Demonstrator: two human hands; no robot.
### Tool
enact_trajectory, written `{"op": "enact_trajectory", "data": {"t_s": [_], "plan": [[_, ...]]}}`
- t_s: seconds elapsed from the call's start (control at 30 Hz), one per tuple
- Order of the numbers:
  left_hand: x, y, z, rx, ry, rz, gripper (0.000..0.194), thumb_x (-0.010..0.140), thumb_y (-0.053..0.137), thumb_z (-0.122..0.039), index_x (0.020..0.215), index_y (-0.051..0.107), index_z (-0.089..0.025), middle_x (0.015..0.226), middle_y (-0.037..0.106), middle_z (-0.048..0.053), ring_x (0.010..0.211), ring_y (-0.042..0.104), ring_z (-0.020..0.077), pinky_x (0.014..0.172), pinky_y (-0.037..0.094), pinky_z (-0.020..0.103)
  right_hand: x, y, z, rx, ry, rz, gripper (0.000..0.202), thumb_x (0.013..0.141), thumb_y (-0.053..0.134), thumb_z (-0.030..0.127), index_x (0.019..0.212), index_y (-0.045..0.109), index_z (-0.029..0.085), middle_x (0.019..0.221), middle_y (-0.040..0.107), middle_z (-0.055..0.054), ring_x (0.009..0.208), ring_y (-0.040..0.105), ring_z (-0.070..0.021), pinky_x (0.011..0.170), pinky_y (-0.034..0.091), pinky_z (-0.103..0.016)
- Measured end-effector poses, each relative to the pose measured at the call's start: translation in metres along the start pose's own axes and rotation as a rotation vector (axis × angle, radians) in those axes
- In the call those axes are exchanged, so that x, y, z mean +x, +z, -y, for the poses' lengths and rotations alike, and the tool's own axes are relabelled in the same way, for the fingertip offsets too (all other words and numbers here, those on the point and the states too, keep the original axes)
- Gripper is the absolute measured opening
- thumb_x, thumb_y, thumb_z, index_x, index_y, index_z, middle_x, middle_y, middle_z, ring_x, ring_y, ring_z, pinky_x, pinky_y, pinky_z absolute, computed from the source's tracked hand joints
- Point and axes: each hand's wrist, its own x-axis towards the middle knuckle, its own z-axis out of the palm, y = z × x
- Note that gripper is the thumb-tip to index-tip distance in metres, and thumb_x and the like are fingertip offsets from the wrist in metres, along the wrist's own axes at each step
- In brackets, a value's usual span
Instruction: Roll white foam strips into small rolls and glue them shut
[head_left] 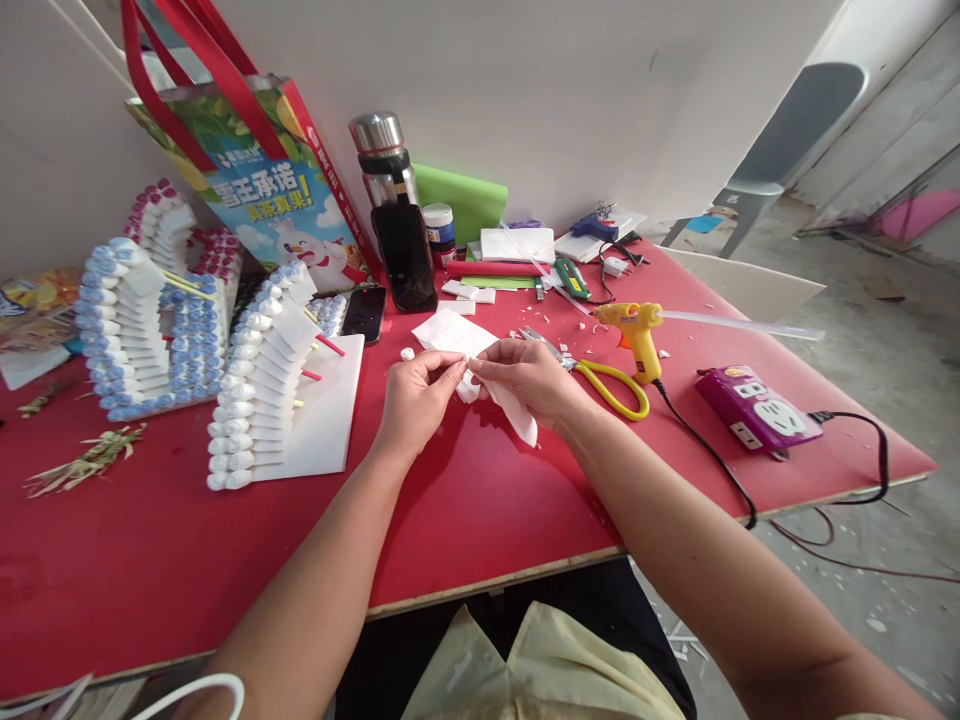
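Near the middle of the front edge of a red table (480,510), a seated worker holds a strip of white tissue (517,410) just above the surface. The left hand (416,395) is nearly closed, thumb and forefinger pinching the strip's upper end; the right hand (531,375) is loosely curled, its fingertips closed on the same end, while the rounded tail hangs beneath the palm. Any smaller piece between the fingertips is too hidden to tell.

The strip looks feather-light, limp and easily torn or creased, best taken by its gathered end with a light pinch. Matte and thin, it contrasts with the table's smooth sheen. Toward the left edge stands a curved fan (259,400) of stiff-looking white slats with puffy, rounded tips; toward the right corner lies a glossy yellow plastic glue gun (637,340).
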Motion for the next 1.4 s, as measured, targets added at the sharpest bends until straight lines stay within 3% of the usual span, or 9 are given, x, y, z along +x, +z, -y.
{"op": "enact_trajectory", "data": {"t_s": [0.13,0.4,0.47,0.57,0.67,0.9,1.07,1.27,1.4], "plan": [[0.000,-0.001,0.001,-0.027,-0.043,0.004,0.026,0.081,0.073,-0.037,0.097,0.079,-0.018,0.091,0.077,0.006,0.083,0.069,0.0211,0.076,0.054,0.031,0.000,0.000,0.000,0.021,-0.044,-0.046,0.029,0.068,0.083,0.038,0.075,0.067,0.015,0.067,0.068,-0.002,0.055,0.059,-0.0117,0.052,0.047,-0.023],[0.000,-0.002,0.000,0.029,0.041,0.024,0.020,0.084,0.071,-0.034,0.094,0.078,-0.018,0.090,0.076,0.005,0.082,0.069,0.0204,0.075,0.053,0.030,0.002,0.005,0.002,0.168,0.057,-0.047,0.020,0.064,0.079,0.026,0.071,0.063,0.016,0.059,0.064,0.000,0.053,0.058,-0.0124,0.052,0.044,-0.024],[-0.001,0.000,0.000,0.110,0.116,0.032,0.016,0.086,0.068,-0.030,0.091,0.077,-0.017,0.090,0.075,0.006,0.082,0.069,0.0195,0.076,0.053,0.030,0.002,0.006,0.001,0.074,0.021,-0.095,0.016,0.065,0.075,0.025,0.069,0.062,0.017,0.056,0.061,0.002,0.052,0.054,-0.0117,0.051,0.042,-0.024],[-0.004,0.005,0.000,0.301,0.255,0.019,0.015,0.089,0.062,-0.024,0.089,0.076,-0.017,0.090,0.073,0.006,0.080,0.067,0.0180,0.074,0.051,0.029,0.000,0.010,-0.001,-0.291,-0.165,-0.246,0.010,0.066,0.067,0.023,0.062,0.058,0.018,0.054,0.057,0.003,0.051,0.048,-0.0102,0.049,0.035,-0.024],[-0.005,0.010,0.001,0.431,0.360,-0.017,0.016,0.091,0.058,-0.021,0.090,0.074,-0.017,0.088,0.071,0.007,0.077,0.065,0.0173,0.071,0.049,0.029,0.000,0.012,-0.003,-0.524,-0.273,-0.342,0.007,0.067,0.062,0.022,0.062,0.058,0.018,0.058,0.060,0.002,0.055,0.051,-0.0120,0.052,0.037,-0.025],[-0.003,0.007,0.002,0.545,0.419,-0.032,0.019,0.094,0.054,-0.021,0.091,0.072,-0.017,0.087,0.068,0.008,0.077,0.062,0.0177,0.070,0.046,0.029,0.000,0.010,-0.003,-0.328,-0.079,-0.258,0.014,0.069,0.069,0.030,0.068,0.063,0.017,0.062,0.064,-0.002,0.058,0.058,-0.0161,0.050,0.042,-0.026],[-0.004,0.009,0.001,0.639,0.485,-0.052,0.023,0.095,0.051,-0.022,0.095,0.073,-0.017,0.085,0.067,0.008,0.075,0.062,0.0183,0.069,0.044,0.029,-0.001,0.010,-0.005,-0.308,-0.214,-0.239,0.020,0.073,0.070,0.034,0.069,0.066,0.015,0.066,0.066,-0.002,0.062,0.058,-0.0154,0.056,0.044,-0.026],[-0.008,0.008,-0.005,0.422,0.415,-0.007,0.025,0.096,0.053,-0.027,0.108,0.074,-0.018,0.099,0.073,0.010,0.086,0.067,0.0199,0.080,0.050,0.032,-0.004,0.009,-0.005,-0.403,-0.375,-0.288,0.017,0.078,0.067,0.032,0.070,0.066,0.017,0.069,0.068,-0.002,0.064,0.060,-0.0155,0.060,0.045,-0.027],[-0.004,0.003,-0.007,0.047,0.162,0.003,0.024,0.089,0.066,-0.037,0.096,0.077,-0.018,0.088,0.074,0.007,0.075,0.069,0.0180,0.073,0.056,0.031,-0.008,0.011,0.003,-0.390,-0.417,-0.207,0.014,0.080,0.066,0.030,0.075,0.065,0.017,0.068,0.067,-0.001,0.063,0.059,-0.0140,0.060,0.045,-0.025]]}}
